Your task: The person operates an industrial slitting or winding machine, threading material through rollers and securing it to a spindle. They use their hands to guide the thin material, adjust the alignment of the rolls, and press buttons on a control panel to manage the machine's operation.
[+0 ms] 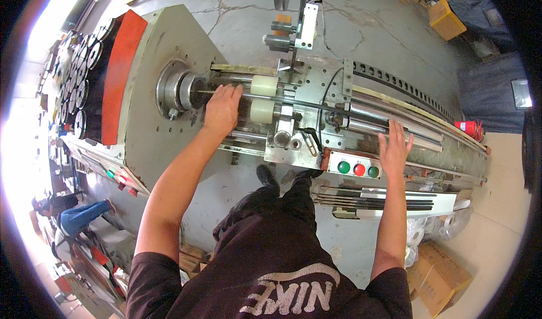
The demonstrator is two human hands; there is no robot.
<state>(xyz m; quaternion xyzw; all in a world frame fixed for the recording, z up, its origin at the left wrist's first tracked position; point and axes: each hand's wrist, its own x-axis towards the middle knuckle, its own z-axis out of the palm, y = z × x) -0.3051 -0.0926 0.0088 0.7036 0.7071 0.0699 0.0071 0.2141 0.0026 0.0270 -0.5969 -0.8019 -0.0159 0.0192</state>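
Note:
My left hand [222, 111] is beside the round metal chuck [192, 90], its fingers closed over a long thin metal rod [288, 100]. One end of the rod points into the chuck. Toward the right, the rod runs past two cream rollers [262, 110] and across a metal carriage [302, 133], continuing as a dark length. My right hand [395, 150] is open near that dark length, fingers stretched and thumb apart. Whether its fingertips touch the rod is unclear. Just left of my right hand sits a button box [354, 165] with green and red buttons.
Dark rods [378, 200] lie on a white rack in front of the machine. A red cylinder [470, 129] stands by its right end. Cardboard boxes [437, 276] are at lower right. Black rolls [84, 93] are stacked left; another person [84, 214] is at far left.

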